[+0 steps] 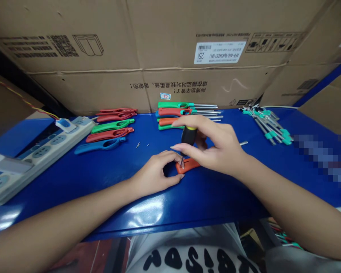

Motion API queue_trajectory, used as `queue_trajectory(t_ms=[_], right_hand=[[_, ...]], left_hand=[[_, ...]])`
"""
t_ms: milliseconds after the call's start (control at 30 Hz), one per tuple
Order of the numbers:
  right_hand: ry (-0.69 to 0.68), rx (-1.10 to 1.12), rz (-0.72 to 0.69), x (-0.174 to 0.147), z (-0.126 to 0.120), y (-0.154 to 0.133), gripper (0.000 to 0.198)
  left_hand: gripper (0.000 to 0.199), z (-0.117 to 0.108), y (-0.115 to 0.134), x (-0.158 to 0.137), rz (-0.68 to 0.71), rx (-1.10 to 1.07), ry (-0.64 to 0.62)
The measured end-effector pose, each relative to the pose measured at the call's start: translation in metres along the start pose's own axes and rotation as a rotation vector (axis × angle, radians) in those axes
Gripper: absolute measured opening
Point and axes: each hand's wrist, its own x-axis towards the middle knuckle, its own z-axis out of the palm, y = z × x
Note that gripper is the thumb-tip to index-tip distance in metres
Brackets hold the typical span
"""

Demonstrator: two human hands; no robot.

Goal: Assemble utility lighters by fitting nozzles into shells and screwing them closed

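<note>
An orange long-necked lighter lies on the blue tabletop in the middle, its far part hidden behind my right hand. My left hand pinches the handle's end between thumb and fingers. Above it, my right hand grips a black and yellow screwdriver, held nearly upright. The screwdriver's shaft reaches down to the lighter handle beside my left fingertips. Whether the tip sits in a screw is too small to tell. A few small screws lie on the table behind my left hand.
Left, red, green and blue lighter casings lie in a row beside a white power strip. Lighters with metal necks lie at the back centre. Metal rods with teal parts are piled right. A cardboard box stands behind.
</note>
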Motion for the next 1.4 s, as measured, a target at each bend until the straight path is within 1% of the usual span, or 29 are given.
queue_trajectory(t_ms=[67,100,133,200,233,267,300,333,400,433,467,500,533,600,667,700,733,833,867,900,933,1000,1067,1133,1200,1233,1300,1333,1400], right_hand=[[0.095,-0.077,-0.079,-0.001,0.001,-0.001,0.033],[0.095,-0.056,-0.093,-0.001,0.001,-0.002,0.031],[0.062,0.002,-0.082,-0.001,0.001,-0.002,0.031],[-0.038,0.152,-0.011,0.000,0.000,-0.004,0.038],[-0.079,0.201,0.022,0.000,0.000,-0.004,0.040],[-0.091,0.212,0.028,0.001,0.000,-0.003,0.040],[-0.064,0.178,0.006,0.001,-0.001,-0.002,0.037],[-0.007,0.106,-0.042,0.001,0.000,-0.001,0.031],[0.119,-0.080,-0.173,0.000,0.000,0.002,0.023],[0.157,-0.153,-0.226,-0.001,0.000,0.002,0.022],[0.161,-0.193,-0.247,-0.001,0.000,0.002,0.022],[0.135,-0.191,-0.232,-0.002,0.000,0.002,0.024],[0.090,-0.156,-0.182,-0.002,0.001,0.001,0.029],[-0.017,-0.027,-0.043,-0.001,0.003,0.000,0.041],[-0.075,0.085,0.043,-0.001,0.005,0.001,0.043],[-0.064,0.101,0.047,-0.001,0.006,0.003,0.041],[-0.022,0.083,0.026,-0.001,0.007,0.004,0.037],[0.149,-0.081,-0.113,-0.002,0.007,0.007,0.031],[0.170,-0.110,-0.148,-0.003,0.006,0.006,0.030],[0.158,-0.102,-0.152,-0.002,0.006,0.004,0.028],[0.117,-0.056,-0.124,-0.002,0.005,0.002,0.030],[0.014,0.095,-0.018,0.000,0.005,-0.002,0.037],[-0.021,0.195,0.034,0.001,0.005,-0.005,0.036],[0.056,0.143,-0.025,0.002,0.005,-0.004,0.026],[0.163,-0.011,-0.129,0.001,0.005,-0.002,0.021],[0.195,-0.084,-0.176,0.000,0.005,-0.001,0.020],[0.189,-0.128,-0.215,-0.001,0.004,-0.001,0.019],[0.158,-0.089,-0.198,-0.001,0.003,-0.001,0.022],[0.070,0.068,-0.106,0.000,0.003,-0.002,0.034]], left_hand=[[0.017,0.000,0.000,0.000,0.010,0.004,0.003],[0.017,0.000,0.000,0.000,0.013,0.003,0.003],[0.017,0.000,0.000,0.000,0.015,0.001,0.004],[0.017,-0.001,0.001,0.000,0.008,-0.005,-0.002],[0.017,-0.001,0.001,0.000,0.003,-0.008,-0.006],[0.017,-0.001,0.001,0.000,0.002,-0.010,-0.008],[0.017,-0.001,0.001,0.000,0.004,-0.011,-0.009],[0.017,-0.001,0.000,0.000,0.008,-0.012,-0.009],[0.018,0.000,-0.001,0.000,0.022,-0.004,0.006],[0.019,0.000,-0.001,0.000,0.028,0.000,0.013],[0.019,0.001,-0.001,0.000,0.032,0.000,0.016],[0.019,0.001,-0.001,0.000,0.031,-0.004,0.015],[0.019,0.001,-0.001,0.000,0.026,-0.012,0.012],[0.017,0.000,0.000,0.001,0.010,-0.030,-0.005],[0.017,-0.001,0.000,0.000,-0.002,-0.032,-0.009],[0.017,-0.001,0.000,0.000,-0.004,-0.029,-0.007],[0.018,-0.001,0.000,0.000,-0.002,-0.027,-0.005],[0.018,0.000,0.000,-0.001,0.017,-0.021,0.002],[0.018,0.000,0.000,-0.001,0.022,-0.020,0.002],[0.017,0.000,0.000,-0.001,0.024,-0.019,0.003],[0.017,0.000,0.000,-0.001,0.022,-0.019,0.005],[0.017,0.000,0.000,0.000,0.013,-0.021,0.006],[0.017,0.000,0.000,0.000,0.010,-0.022,0.005],[0.017,0.001,-0.001,0.001,0.015,-0.019,0.005],[0.018,0.001,-0.001,0.001,0.017,-0.017,0.005],[0.018,0.001,-0.001,0.001,0.015,-0.016,0.004],[0.018,0.000,-0.001,0.000,0.009,-0.019,0.001],[0.018,0.000,0.000,0.000,0.007,-0.021,0.001],[0.018,-0.001,0.000,0.000,0.003,-0.020,0.000]])
